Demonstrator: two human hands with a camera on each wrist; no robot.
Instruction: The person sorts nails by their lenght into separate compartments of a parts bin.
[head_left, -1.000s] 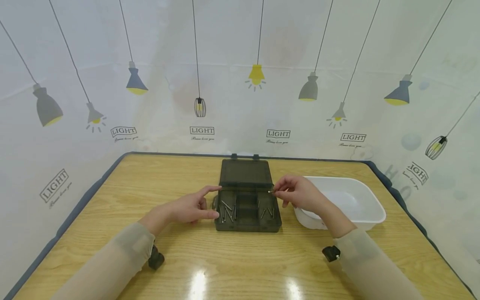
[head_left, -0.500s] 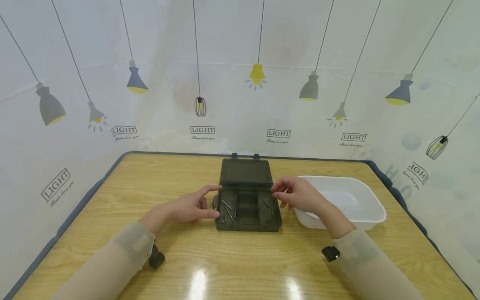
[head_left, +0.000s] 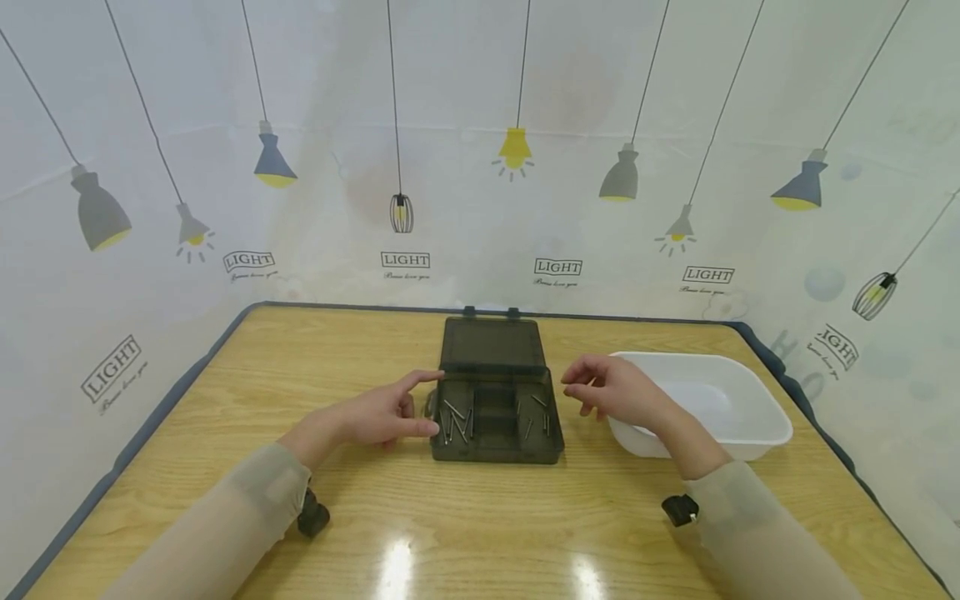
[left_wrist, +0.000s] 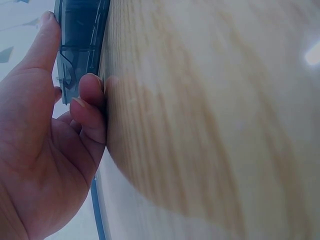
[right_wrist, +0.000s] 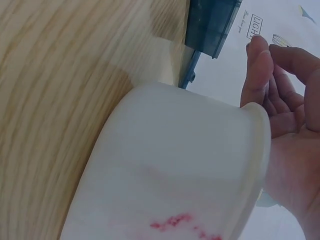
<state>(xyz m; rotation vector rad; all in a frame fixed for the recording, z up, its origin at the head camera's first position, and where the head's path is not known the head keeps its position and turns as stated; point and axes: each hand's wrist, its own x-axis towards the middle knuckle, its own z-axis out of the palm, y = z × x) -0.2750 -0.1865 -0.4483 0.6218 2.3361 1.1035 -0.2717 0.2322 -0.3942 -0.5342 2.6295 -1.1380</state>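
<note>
A dark, see-through compartment box (head_left: 497,417) stands on the table with its lid (head_left: 492,343) tipped back. Several thin metal pieces (head_left: 456,421), like nails or screws, lie in its left compartment. The right compartment holds several shorter ones (head_left: 546,423). My left hand (head_left: 378,414) is at the box's left side, with forefinger and thumb stretched along that edge. To the right of the box, my right hand (head_left: 611,387) hovers over the near left part of a white plastic tub (head_left: 750,450). Its fingers are loosely bent and nothing shows between them.
The wooden table (head_left: 480,525) has a dark border along its back and sides. A printed cloth backdrop (head_left: 465,167) rises right behind the box. In the right wrist view, the tub wall (right_wrist: 170,150) bears red marks and stands close to the hand.
A small metal piece pinched in my right hand has dropped into the right compartment. That hand has moved right, away from the box, and the tub has shifted right. My left hand stays put.
</note>
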